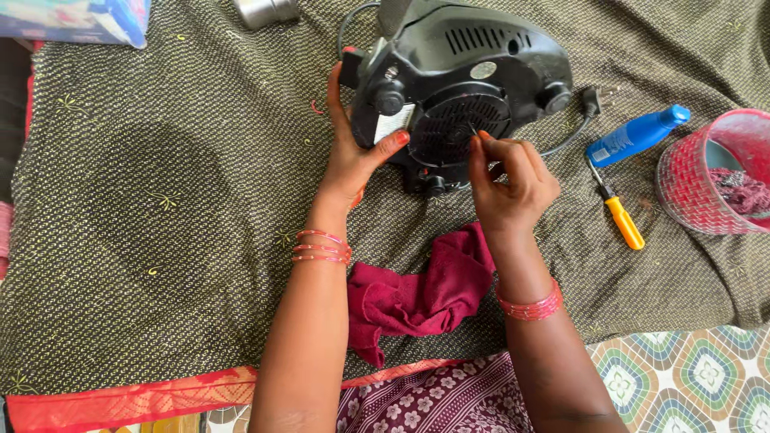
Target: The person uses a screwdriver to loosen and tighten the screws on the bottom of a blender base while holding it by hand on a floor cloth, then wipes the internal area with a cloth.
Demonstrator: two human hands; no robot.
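A black appliance base [473, 60] lies tipped on a dark patterned cloth, its underside with round feet and a circular vent grille facing me. My left hand [353, 148] grips its left side, thumb pressed on the white label. My right hand [509, 184] pinches a thin metal pin-like tool, its tip touching the centre of the grille. A maroon rag [421, 293] lies between my forearms.
A yellow-handled screwdriver [619, 215] and a blue bottle [634, 135] lie to the right, beside a pink mesh basket [694, 180]. The appliance's black cord and plug [593, 100] trail right. A metal object [265, 11] sits at the top edge. Patterned floor shows bottom right.
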